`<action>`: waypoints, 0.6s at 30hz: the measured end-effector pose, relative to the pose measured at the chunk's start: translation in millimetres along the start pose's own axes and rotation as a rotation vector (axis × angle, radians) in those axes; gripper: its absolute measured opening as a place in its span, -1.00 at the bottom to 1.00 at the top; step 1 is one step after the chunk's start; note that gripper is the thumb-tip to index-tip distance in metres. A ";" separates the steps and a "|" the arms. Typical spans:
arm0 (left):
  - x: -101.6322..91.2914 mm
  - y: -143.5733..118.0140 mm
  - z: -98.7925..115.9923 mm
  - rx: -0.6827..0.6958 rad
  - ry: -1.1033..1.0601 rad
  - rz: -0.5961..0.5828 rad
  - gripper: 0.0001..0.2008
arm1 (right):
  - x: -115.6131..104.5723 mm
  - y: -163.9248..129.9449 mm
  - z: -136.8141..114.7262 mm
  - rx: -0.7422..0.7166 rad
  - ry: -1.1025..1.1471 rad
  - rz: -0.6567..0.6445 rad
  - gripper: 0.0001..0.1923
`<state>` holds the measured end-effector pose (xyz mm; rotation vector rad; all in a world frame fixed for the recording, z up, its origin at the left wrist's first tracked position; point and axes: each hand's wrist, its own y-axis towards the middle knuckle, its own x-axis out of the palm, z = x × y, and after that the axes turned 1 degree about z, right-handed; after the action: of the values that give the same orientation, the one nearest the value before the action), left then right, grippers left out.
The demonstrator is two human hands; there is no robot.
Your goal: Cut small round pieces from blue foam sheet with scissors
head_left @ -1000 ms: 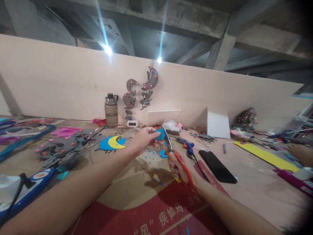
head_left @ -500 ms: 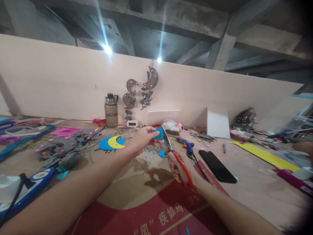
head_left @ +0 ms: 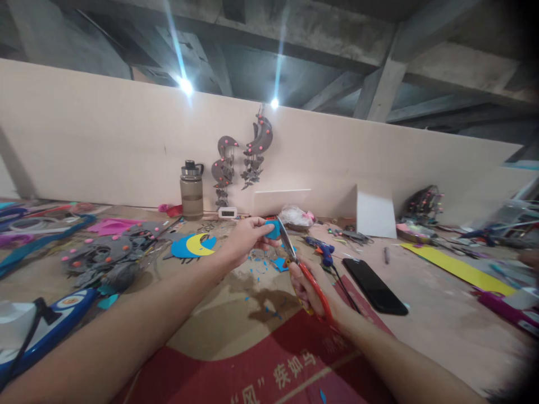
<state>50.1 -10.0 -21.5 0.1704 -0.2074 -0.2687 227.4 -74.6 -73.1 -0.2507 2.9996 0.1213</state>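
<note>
The left hand [head_left: 248, 238] pinches a small blue foam piece [head_left: 273, 229] above the desk's [head_left: 421, 314] middle; the right hand [head_left: 314, 289] grips red-handled scissors [head_left: 301, 269], blades at the piece. So close, the blades could nick a fingertip.

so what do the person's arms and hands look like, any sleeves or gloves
Both forearms are bare as far as the picture shows, with no sleeves in view. The left hand and right hand wear no gloves, and no rings, watch or bands are visible on either.

Dim, flaring ceiling lights, warped edges
</note>
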 end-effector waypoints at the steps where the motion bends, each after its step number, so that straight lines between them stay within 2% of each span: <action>1: 0.0 0.0 0.2 0.002 0.001 0.002 -0.89 | -0.3 0.8 1.2 0.018 0.001 -0.002 -0.54; 8: -1.3 0.3 -0.4 0.025 0.010 0.025 -0.86 | -2.7 5.5 10.7 0.013 -0.009 -0.012 -0.53; 18: -0.2 2.3 -8.3 0.004 0.034 -0.043 -0.81 | 1.1 -1.9 -0.9 -0.032 0.017 -0.013 -0.53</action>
<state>52.4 -6.6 -29.2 0.1834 -0.1707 -0.3082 226.5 -76.7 -72.5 -0.2757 3.0143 0.1672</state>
